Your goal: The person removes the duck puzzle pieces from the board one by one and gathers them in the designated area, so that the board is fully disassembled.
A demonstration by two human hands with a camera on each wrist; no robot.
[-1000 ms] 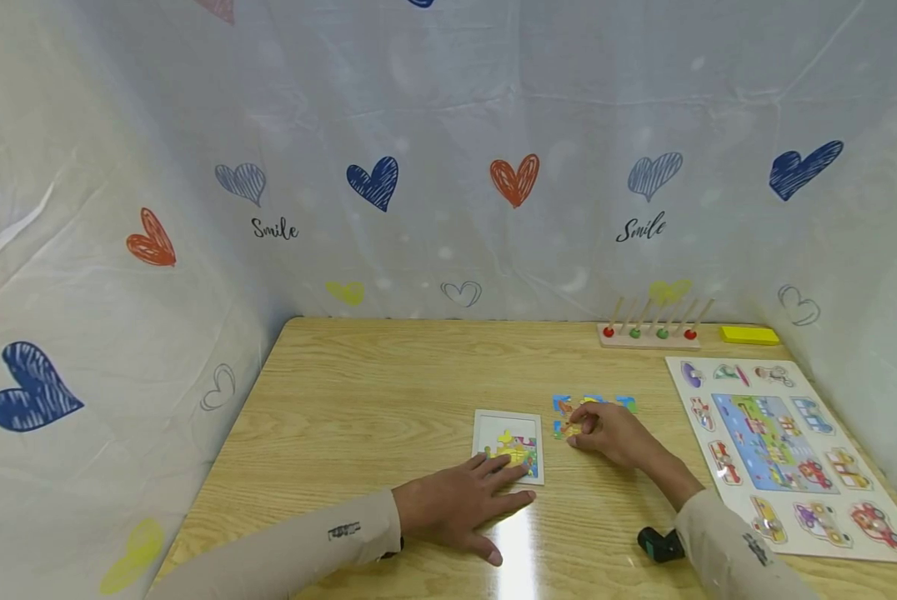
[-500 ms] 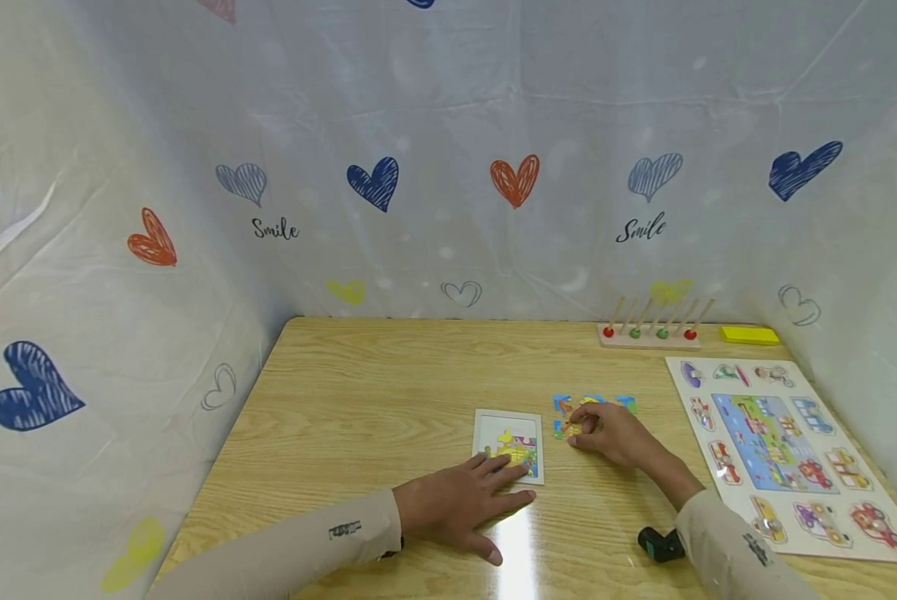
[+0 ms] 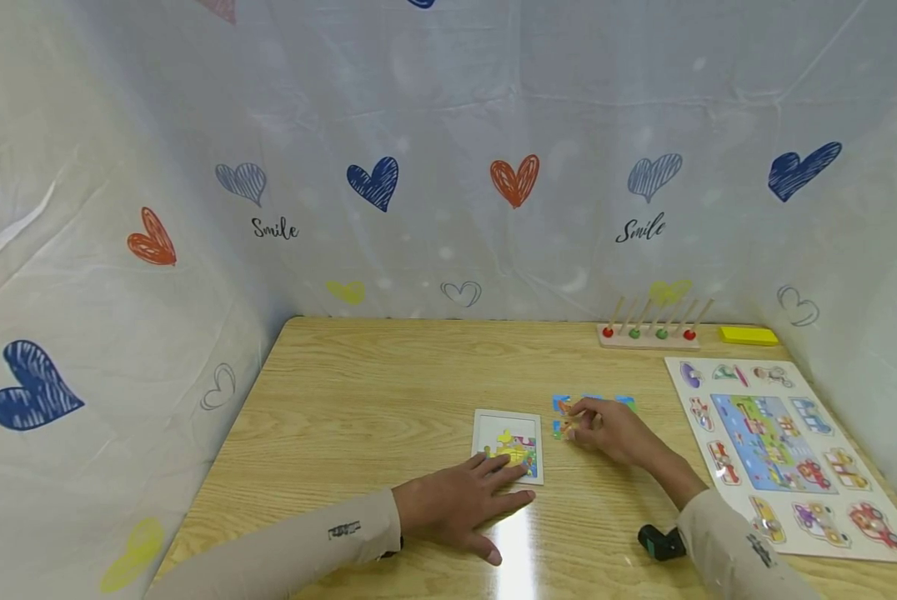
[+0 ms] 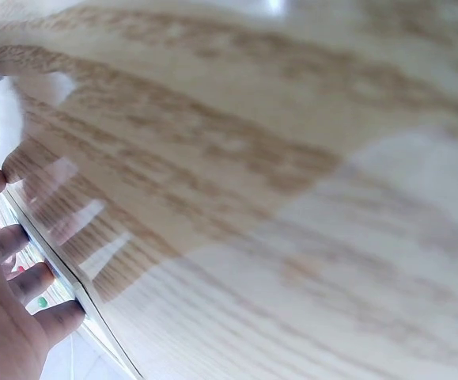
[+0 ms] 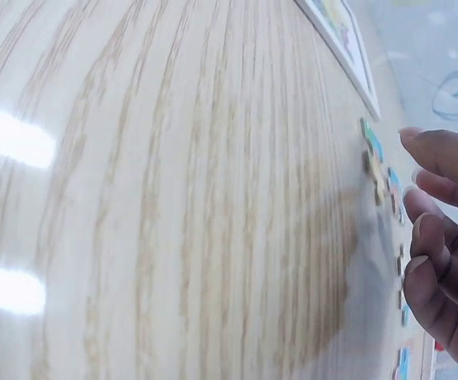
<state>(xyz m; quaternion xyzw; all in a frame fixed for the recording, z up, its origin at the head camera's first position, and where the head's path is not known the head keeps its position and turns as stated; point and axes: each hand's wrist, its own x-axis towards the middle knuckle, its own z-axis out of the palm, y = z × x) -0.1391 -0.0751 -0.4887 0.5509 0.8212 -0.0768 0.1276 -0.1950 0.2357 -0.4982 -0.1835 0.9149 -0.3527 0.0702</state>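
Note:
My left hand (image 3: pixel 467 504) lies with fingers spread, its fingertips resting on a small white-framed jigsaw puzzle (image 3: pixel 491 421). Yellow and coloured pieces fill the lower right part of that frame. In the left wrist view, the fingers (image 4: pixel 58 321) reach over the frame's edge. To the right, my right hand (image 3: pixel 617 435) hovers over loose jigsaw pieces (image 3: pixel 558 430), partly hiding them. Thumb and fingers stand apart in the right wrist view, with nothing seen between them. A yellowish piece (image 5: pixel 373 176) lies on the table just below the thumb tip.
A large white puzzle board (image 3: pixel 786 525) with vehicle pictures lies at the right. Behind it are a pegged wooden stand (image 3: pixel 647 340) with red and green beads and a yellow block (image 3: pixel 749 335). A patterned curtain (image 3: pixel 448 125) surrounds the wooden table (image 3: pixel 358 375).
The right hand's fingers have shifted very slightly up and to the left over the loose pieces. The left hand stays put on the framed puzzle.

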